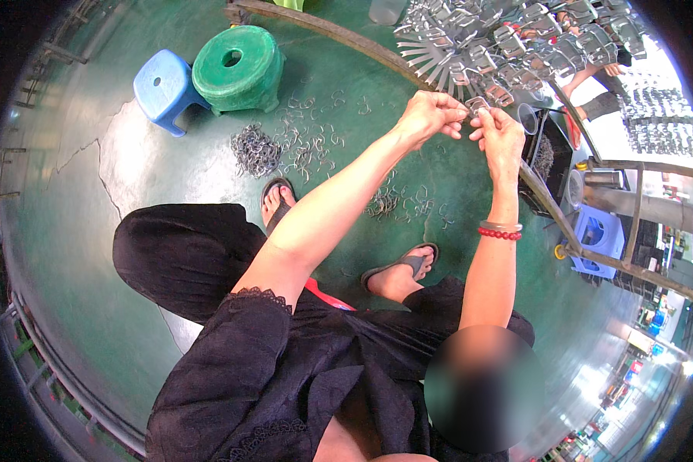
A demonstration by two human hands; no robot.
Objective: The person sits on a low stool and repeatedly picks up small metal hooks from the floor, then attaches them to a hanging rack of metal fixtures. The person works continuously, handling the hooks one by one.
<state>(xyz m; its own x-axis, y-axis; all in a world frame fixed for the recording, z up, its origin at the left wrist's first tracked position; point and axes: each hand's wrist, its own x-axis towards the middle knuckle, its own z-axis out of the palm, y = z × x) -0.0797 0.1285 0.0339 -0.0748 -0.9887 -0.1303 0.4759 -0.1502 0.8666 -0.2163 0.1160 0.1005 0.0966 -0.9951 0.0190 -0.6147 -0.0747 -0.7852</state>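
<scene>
Hands meet well to the right of the green stool (237, 69) and somewhat nearer the person than its seat. The right hand (502, 137) pinches a small metal clip (477, 105) between thumb and forefinger, its other fingers curled loosely below. The left hand (436, 119) has thumb and fingertips pressed together just beside the clip — whatever may lie between them is too small to tell. A red beaded bracelet (500, 234) and a pale bangle (503, 226) circle the right wrist.

Beyond the hands, far to the right of the green stool, a dense cluster of silvery metal clips (516, 50) hangs over a curved wooden rail (331, 29), which starts above that stool and bends away rightward. Farther right than the cluster, part of another person's arm (583, 80) shows. A dark bin (547, 150) with small metal pieces and a violet-blue stool (599, 239) also lie on that far right side, the latter much nearer the person than the green stool.

A blue stool (164, 86) stands just left of the green stool. On the green floor (208, 173) below the green stool sits a heap of bent metal pieces (256, 150) — loose ones spread to its right, with a smaller pile (385, 202) farther off between the person's sandalled feet.
</scene>
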